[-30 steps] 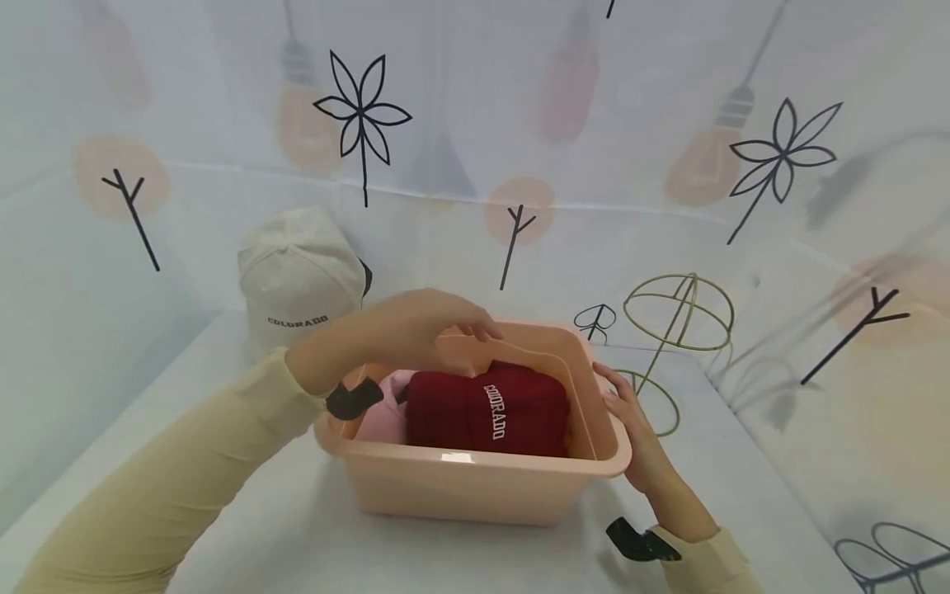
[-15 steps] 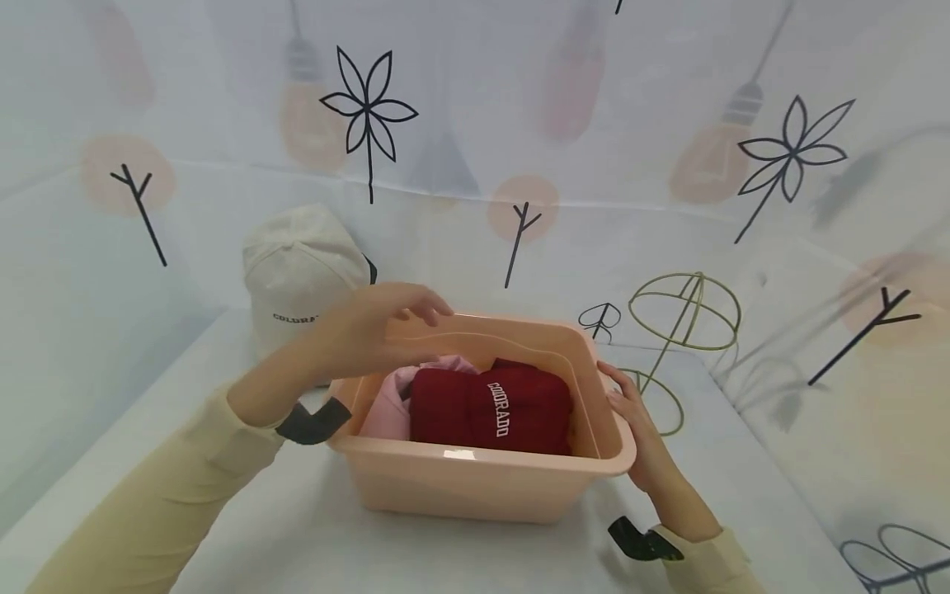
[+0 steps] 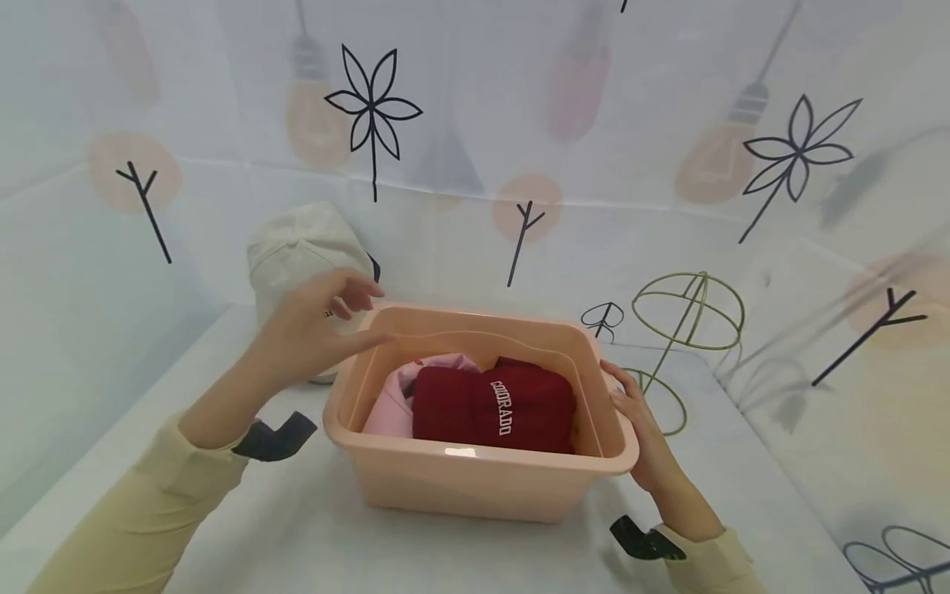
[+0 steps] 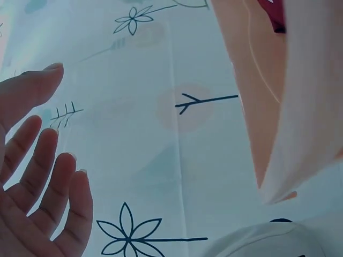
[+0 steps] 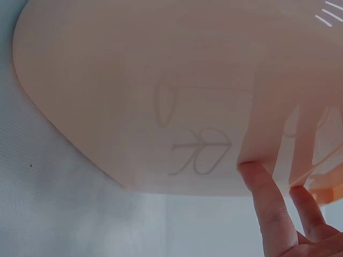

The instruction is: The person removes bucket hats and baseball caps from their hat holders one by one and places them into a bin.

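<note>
A white table runs back to a pale wall hanging printed with black line flowers, twigs and light bulbs. At its middle stands a peach plastic basin, holding a dark red COLORADO cap and pink fabric to its left. The person's left hand, fingers loosely spread and holding nothing, is raised beside the far left rim, before a cream cap. The right hand rests extended fingers against the basin's right side; a wire stand rises far right.
</note>
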### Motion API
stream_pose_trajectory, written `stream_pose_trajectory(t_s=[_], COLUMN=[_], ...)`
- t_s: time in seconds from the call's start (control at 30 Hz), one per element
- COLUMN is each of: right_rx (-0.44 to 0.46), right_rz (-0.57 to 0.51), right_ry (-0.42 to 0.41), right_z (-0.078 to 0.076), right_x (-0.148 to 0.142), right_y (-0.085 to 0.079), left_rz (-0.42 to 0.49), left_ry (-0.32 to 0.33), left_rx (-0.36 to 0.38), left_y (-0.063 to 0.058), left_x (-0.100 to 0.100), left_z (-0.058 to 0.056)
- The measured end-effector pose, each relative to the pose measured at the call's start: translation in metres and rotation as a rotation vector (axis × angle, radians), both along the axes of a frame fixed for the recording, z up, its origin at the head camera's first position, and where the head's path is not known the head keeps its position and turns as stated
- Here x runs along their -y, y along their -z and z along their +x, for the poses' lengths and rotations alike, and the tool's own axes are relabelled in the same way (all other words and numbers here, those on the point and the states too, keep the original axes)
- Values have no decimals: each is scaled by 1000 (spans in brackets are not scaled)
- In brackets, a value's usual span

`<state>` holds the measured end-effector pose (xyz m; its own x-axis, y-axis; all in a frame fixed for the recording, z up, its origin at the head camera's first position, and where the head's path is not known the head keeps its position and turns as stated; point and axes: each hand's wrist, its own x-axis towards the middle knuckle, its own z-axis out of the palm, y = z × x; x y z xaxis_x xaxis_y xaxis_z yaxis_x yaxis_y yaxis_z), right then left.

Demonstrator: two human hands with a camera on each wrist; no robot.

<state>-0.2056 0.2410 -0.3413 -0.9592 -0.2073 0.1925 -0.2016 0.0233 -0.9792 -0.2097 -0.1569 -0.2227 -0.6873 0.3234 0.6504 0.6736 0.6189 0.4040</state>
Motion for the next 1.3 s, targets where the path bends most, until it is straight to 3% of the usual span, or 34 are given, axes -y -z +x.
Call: stream_pose_trajectory(t_s=[0.3, 0.5, 0.83, 1.07, 1.3], right_rx=[-10, -7, -9, -3, -9], right_rz=[6, 1, 3, 7, -3], right_ry=[1, -2, 9, 17, 3], right_z=[0, -1, 1, 1, 1], right_x=[-1, -1, 0, 0, 0], right_y=[0, 1, 1, 0, 0], left_rz=[135, 221, 303, 330, 360], left_ry=[-128, -191, -308, -380, -493], left_rx=[-45, -125, -167, -135, -42], left_y=[20, 37, 53, 60, 68], left_x=[22, 35, 57, 75, 90], left_z=[-2, -12, -27, -39, -52])
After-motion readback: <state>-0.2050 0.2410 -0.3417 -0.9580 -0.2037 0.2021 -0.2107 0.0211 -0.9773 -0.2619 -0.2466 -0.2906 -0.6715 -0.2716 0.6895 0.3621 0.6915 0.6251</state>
